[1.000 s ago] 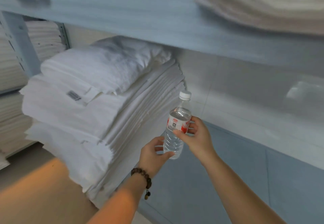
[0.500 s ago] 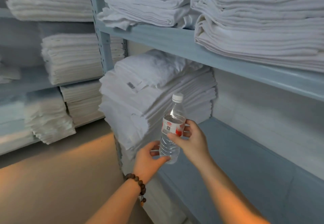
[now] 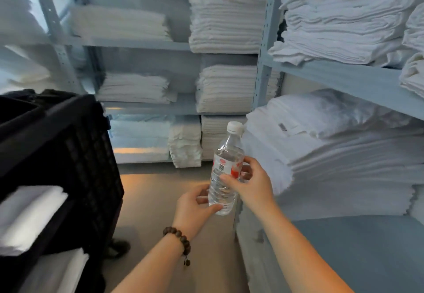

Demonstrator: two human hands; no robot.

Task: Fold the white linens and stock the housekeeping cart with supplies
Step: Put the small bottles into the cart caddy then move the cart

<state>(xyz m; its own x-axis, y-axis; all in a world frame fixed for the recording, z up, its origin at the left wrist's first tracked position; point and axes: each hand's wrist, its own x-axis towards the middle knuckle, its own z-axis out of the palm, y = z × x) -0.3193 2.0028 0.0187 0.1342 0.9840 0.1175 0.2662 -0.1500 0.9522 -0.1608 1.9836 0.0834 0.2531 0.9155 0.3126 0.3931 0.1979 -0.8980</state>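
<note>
Filling the left edge stood a black housekeeping cart [image 3: 68,150] with mesh-pattern side walls. Folded white linens [image 3: 27,214] lay on its inner shelf, with more below; both were blurred.

Behind it, grey metal shelving [image 3: 137,45] ran along the back wall. Folded white sheet stacks [image 3: 226,17] sat on three levels, tall ones at the right end of each board and lower ones to their left.

In the centre, over the bare floor [image 3: 156,201], was the left hand [image 3: 195,208], with a wooden bead bracelet [image 3: 177,239] on its wrist. Its thumb and fingers curled round the bottom part of a clear water bottle [image 3: 221,191].

The bottle was near upright, leaning slightly right, with its white cap [image 3: 234,127] on and a red-and-white label [image 3: 229,167] at mid-body. It was held in the air between the cart and the right-hand shelves, touching neither.

The right hand [image 3: 252,185] gripped the bottle just above the left. Its thumb lay across the front at the label's lower edge and its fingers wrapped round the back at label height.

On the right unit's lower shelf [image 3: 367,258], a thick linen stack [image 3: 344,166] ran along the front edge. A puffier folded piece with a small grey tag [image 3: 282,127] lay on top. The board nearest the camera was bare. On the shelf above, a rumpled towel stack [image 3: 339,22] overhung the front edge.
</note>
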